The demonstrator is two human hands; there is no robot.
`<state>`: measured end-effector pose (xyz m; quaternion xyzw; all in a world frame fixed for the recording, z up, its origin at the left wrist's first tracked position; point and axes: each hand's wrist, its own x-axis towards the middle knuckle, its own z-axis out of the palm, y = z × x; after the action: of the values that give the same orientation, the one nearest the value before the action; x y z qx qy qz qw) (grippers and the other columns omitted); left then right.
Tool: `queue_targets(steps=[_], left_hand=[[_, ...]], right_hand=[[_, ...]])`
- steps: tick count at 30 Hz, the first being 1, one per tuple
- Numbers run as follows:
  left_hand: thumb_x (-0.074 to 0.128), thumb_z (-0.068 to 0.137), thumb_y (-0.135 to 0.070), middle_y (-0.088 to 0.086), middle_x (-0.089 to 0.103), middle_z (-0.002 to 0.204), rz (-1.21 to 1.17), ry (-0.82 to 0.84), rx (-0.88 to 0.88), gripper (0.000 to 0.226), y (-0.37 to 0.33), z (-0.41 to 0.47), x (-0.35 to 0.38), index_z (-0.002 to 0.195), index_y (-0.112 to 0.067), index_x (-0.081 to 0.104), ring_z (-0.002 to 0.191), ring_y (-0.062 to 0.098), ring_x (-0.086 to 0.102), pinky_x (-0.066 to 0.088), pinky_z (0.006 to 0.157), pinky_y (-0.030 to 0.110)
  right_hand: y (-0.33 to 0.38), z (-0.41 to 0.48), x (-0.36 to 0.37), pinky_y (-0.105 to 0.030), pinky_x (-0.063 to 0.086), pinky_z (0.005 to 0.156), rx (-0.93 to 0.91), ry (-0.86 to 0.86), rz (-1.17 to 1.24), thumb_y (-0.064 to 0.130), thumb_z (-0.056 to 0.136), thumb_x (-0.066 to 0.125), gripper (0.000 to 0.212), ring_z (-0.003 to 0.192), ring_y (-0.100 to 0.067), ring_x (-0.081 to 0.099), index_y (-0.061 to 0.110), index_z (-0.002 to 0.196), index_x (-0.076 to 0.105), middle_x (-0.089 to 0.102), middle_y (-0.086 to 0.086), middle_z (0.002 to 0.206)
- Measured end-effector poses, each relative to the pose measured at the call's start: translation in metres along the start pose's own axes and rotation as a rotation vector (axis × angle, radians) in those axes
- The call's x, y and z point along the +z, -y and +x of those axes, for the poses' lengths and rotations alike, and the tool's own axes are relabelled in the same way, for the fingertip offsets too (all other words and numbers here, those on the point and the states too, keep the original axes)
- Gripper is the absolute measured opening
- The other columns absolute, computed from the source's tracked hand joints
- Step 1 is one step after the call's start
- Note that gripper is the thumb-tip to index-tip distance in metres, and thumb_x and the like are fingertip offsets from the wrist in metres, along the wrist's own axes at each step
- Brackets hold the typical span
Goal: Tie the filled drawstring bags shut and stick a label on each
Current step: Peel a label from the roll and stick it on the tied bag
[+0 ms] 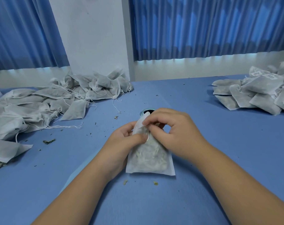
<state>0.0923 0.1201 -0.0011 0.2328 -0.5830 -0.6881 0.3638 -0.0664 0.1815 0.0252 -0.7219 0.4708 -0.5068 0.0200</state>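
A white filled drawstring bag (pixel 150 159) stands tilted at the table's centre, pale dried herbs showing through its mesh. My left hand (pixel 121 140) grips the bag's left side near the neck, thumb pressed on its front. My right hand (pixel 172 132) curls over the bag's top and pinches the gathered mouth; the string itself is hidden under my fingers. A dark round object (pixel 147 110), perhaps a label roll, peeks out just behind the bag.
A heap of several unlabelled bags with loose strings (pixel 56 98) covers the left of the blue table (pixel 219 151). A stack of labelled bags (pixel 261 91) lies at the far right. Herb crumbs (pixel 49 141) are scattered about. Blue curtains hang behind.
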Motion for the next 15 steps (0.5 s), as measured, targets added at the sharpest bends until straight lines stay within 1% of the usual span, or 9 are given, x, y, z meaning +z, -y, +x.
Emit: queue_targets(steps=[3, 5, 8, 11, 13, 15], left_hand=[[0.061, 0.076, -0.005, 0.018, 0.071, 0.105, -0.008, 0.008, 0.003, 0.035, -0.0018, -0.0008, -0.0012, 0.111, -0.005, 0.069, 0.091, 0.026, 0.070, 0.056, 0.074, 0.030], [0.060, 0.075, -0.005, 0.017, 0.072, 0.103, -0.007, 0.011, 0.000, 0.038, -0.0024, -0.0014, -0.0019, 0.113, -0.004, 0.068, 0.089, 0.025, 0.070, 0.056, 0.072, 0.029], [0.060, 0.074, -0.006, 0.015, 0.072, 0.103, 0.018, 0.010, -0.008, 0.042, -0.0028, -0.0019, -0.0021, 0.115, -0.005, 0.068, 0.089, 0.024, 0.069, 0.056, 0.073, 0.030], [0.054, 0.071, -0.009, 0.015, 0.071, 0.098, -0.002, -0.005, -0.024, 0.042, -0.0040, -0.0010, -0.0040, 0.110, -0.004, 0.069, 0.086, 0.025, 0.068, 0.055, 0.072, 0.032], [0.053, 0.076, -0.017, 0.018, 0.068, 0.102, -0.034, -0.013, -0.049, 0.042, -0.0044, -0.0007, -0.0051, 0.112, -0.002, 0.067, 0.091, 0.029, 0.066, 0.052, 0.079, 0.038], [0.056, 0.082, -0.029, 0.019, 0.069, 0.107, -0.060, -0.047, -0.068, 0.045, -0.0041, -0.0015, -0.0050, 0.116, -0.001, 0.066, 0.097, 0.031, 0.066, 0.051, 0.085, 0.041]], right_hand=[[-0.0002, -0.0016, -0.0003, -0.032, 0.051, 0.074, -0.018, 0.070, -0.031, -0.004, 0.079, 0.064, 0.019, 0.076, -0.009, 0.060, 0.011, 0.084, 0.074, 0.068, 0.006, 0.086], [-0.0010, -0.0018, -0.0010, -0.034, 0.051, 0.074, -0.018, 0.085, -0.034, -0.005, 0.079, 0.064, 0.019, 0.077, -0.008, 0.060, 0.011, 0.083, 0.074, 0.068, 0.006, 0.087], [-0.0014, -0.0020, -0.0027, -0.035, 0.051, 0.076, -0.009, 0.105, -0.018, -0.005, 0.078, 0.063, 0.020, 0.080, -0.010, 0.062, 0.011, 0.082, 0.075, 0.068, 0.005, 0.089], [0.0001, -0.0037, -0.0036, -0.035, 0.050, 0.079, 0.017, 0.126, 0.007, 0.000, 0.075, 0.058, 0.022, 0.086, -0.013, 0.064, 0.009, 0.083, 0.076, 0.069, 0.004, 0.093], [0.0012, -0.0045, -0.0045, -0.031, 0.050, 0.084, 0.046, 0.141, 0.001, 0.007, 0.073, 0.054, 0.027, 0.092, -0.009, 0.064, 0.011, 0.086, 0.078, 0.069, 0.007, 0.098], [0.0016, -0.0051, -0.0053, -0.028, 0.049, 0.088, 0.063, 0.161, -0.010, 0.011, 0.073, 0.052, 0.030, 0.097, -0.005, 0.063, 0.013, 0.087, 0.079, 0.069, 0.010, 0.102]])
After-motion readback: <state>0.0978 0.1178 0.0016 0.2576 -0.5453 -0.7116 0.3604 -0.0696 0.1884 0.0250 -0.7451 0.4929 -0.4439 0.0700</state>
